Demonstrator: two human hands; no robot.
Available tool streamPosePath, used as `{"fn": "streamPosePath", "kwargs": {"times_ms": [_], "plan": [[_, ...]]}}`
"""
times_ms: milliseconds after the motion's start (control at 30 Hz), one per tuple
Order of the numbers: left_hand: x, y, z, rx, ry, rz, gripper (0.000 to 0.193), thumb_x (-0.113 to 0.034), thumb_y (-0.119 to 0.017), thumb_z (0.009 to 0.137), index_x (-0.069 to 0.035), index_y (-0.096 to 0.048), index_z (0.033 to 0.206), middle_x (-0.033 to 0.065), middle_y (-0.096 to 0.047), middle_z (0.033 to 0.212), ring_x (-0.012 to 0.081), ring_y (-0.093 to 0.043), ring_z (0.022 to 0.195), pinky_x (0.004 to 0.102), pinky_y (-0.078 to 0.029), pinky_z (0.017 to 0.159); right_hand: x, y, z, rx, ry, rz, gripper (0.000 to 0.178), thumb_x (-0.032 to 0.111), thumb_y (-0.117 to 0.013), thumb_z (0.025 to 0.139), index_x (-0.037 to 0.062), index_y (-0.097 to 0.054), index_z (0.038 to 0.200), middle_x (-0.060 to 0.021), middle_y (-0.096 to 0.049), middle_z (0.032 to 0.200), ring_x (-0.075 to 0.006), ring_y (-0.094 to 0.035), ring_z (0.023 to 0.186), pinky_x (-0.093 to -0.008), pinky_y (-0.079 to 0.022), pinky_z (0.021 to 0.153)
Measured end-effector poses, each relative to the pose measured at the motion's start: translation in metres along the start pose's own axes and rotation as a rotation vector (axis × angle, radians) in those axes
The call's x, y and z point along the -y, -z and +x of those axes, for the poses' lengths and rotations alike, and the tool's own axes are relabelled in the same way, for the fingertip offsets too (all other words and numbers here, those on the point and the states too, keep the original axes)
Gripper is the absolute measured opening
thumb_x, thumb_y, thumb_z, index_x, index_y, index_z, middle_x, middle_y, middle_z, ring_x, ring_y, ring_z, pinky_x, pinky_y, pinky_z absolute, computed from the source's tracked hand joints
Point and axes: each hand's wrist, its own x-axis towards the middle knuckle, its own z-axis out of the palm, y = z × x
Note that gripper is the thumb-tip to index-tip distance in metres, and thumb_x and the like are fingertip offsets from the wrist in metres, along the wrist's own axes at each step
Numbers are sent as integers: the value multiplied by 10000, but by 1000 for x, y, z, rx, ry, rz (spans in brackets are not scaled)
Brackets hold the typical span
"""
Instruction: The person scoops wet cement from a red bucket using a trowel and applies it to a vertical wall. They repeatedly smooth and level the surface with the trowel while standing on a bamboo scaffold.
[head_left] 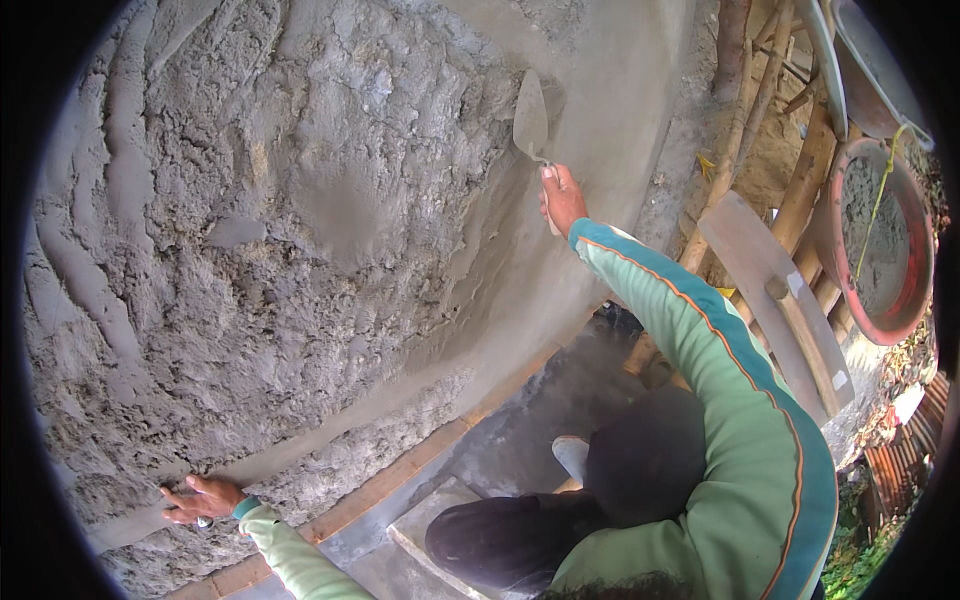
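Observation:
My right hand point(564, 199) is closed round the handle of a pointed trowel point(531, 115). The blade points away from me and lies at the border between rough mortar and a smooth band. That rough grey mortar point(300, 200) covers most of the wall, with ridges at the far left. The smoothed band point(620, 110) runs down the right side and curves along the lower edge. At the lower left, my left hand point(203, 499) rests on the wall with its fingers spread, a ring on one finger.
A wooden batten point(400, 470) runs along the wall's lower edge. On the right are a long flat float point(770, 290) with a wooden handle, a reddish bucket point(915, 270) containing grey mortar, and several wooden poles point(790, 200). Corrugated metal point(900, 470) lies at lower right.

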Motion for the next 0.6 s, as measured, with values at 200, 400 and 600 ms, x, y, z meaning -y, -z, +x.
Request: {"fn": "streamPosePath", "kwargs": {"times_ms": [200, 400, 600], "plan": [[-4, -8, -4, 27, 69, -25, 655, -595, -554, 972, -213, -479, 1499, 282, -167, 1636, 455, -101, 1533, 654, -140, 1176, 21, 10, 86, -18, -128, 19, 419, 486, -446, 1061, 149, -502, 1304, -63, -570, 883, -165, -573, 669, -370, -542, 586], [3, -4, -3, 31, 86, -8, 666, -628, -519, 974, -217, -484, 1496, 268, -158, 1646, 453, -96, 1534, 659, -136, 1177, 19, 5, 83, 32, -477, 215, 420, 492, -396, 1072, 105, -504, 1193, -78, -556, 858, -180, -571, 660, -403, -553, 605], [4, -7, -1, 11, 25, -15, 672, -631, -523, 974, -214, -481, 1498, 278, -165, 1642, 449, -102, 1531, 654, -121, 1182, 46, -8, 54, 219, -336, 578, 404, 500, -407, 1069, 105, -485, 1100, -66, -545, 774, -177, -557, 604, -389, -518, 537]]}}
